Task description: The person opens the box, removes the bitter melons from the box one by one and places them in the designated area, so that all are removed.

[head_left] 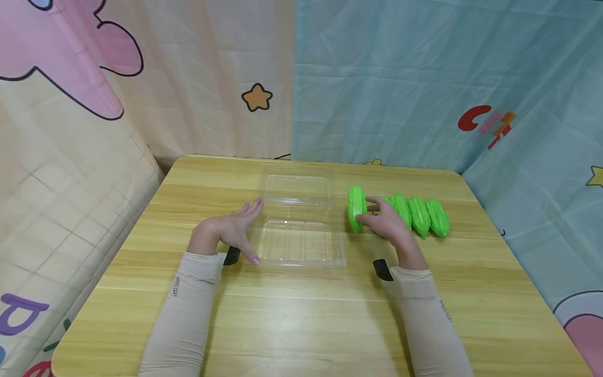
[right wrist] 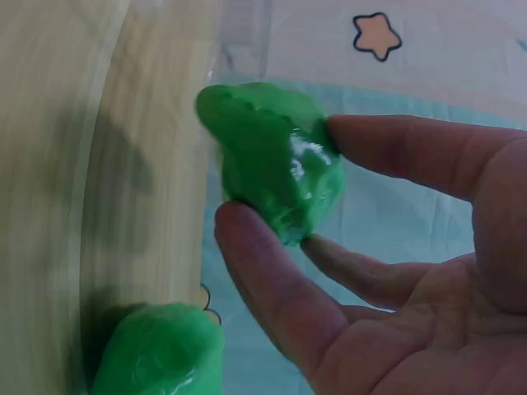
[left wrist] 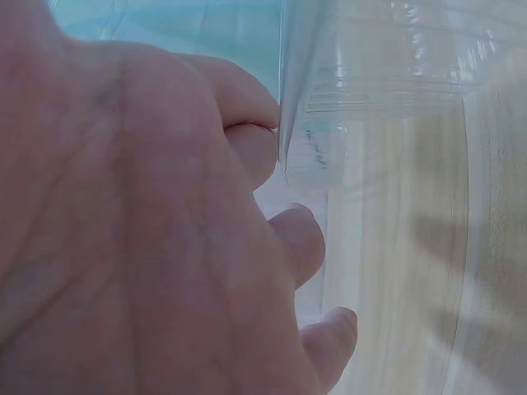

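A clear plastic box (head_left: 301, 262) lies with its hinged lid (head_left: 297, 186) folded back toward the curtain. At the box's left side, my left hand (head_left: 233, 230) has its fingers and thumb spread; in the left wrist view its fingertips meet the clear plastic edge (left wrist: 288, 99). My right hand (head_left: 388, 220) pinches a glossy green ridged, vegetable-shaped piece (head_left: 356, 209) between thumb and fingers, right of the box. From the right wrist view, this piece (right wrist: 272, 156) appears lifted off the table. Several similar green pieces (head_left: 419, 215) lie in a row, one partly hidden by my right hand.
The wooden table (head_left: 292, 324) has rounded corners and stands against a patterned curtain (head_left: 400, 94). Another curtain with tile lines hangs at the left. A black strap end (head_left: 382, 269) sticks out by the right wrist, another (head_left: 232, 256) by the left.
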Available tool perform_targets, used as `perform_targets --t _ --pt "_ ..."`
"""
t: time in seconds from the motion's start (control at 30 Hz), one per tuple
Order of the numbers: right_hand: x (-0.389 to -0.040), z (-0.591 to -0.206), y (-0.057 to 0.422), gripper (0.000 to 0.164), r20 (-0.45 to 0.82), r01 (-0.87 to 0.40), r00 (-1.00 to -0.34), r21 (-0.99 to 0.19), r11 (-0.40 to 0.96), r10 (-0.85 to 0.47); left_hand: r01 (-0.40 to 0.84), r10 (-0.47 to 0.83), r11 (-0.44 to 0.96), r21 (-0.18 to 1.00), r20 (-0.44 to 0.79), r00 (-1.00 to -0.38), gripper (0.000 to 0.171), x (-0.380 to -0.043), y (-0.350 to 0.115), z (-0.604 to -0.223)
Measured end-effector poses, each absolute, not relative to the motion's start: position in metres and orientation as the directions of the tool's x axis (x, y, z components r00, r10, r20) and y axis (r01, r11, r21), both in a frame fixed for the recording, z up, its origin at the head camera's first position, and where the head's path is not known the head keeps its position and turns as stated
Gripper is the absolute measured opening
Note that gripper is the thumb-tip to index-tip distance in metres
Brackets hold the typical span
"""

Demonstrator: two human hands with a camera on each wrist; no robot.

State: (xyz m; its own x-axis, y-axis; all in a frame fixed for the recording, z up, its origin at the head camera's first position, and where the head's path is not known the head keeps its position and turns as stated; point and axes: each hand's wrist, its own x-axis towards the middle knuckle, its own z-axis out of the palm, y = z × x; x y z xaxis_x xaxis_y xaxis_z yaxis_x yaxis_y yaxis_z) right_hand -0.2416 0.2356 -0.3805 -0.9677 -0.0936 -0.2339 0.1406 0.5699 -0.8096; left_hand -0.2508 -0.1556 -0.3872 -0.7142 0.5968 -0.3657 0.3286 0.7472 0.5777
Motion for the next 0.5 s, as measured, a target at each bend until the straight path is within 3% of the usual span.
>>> perform_targets --t 0.23,0.5 --pt "-0.245 -0.3831 0.243 0.077 -0.257 0.116 -0.963 -0.659 0.744 -0.078 0.33 0.597 0.747 0.578 -0.364 -0.715 0.151 -0.2503 -0.1552 -0.3873" --pt "-0.243 -0.3882 0.2412 0.074 -0.202 0.044 -0.976 -0.559 0.828 -0.085 0.337 0.604 0.741 0.581 -0.357 -0.712 0.15 -0.2511 -0.1547 -0.3891"
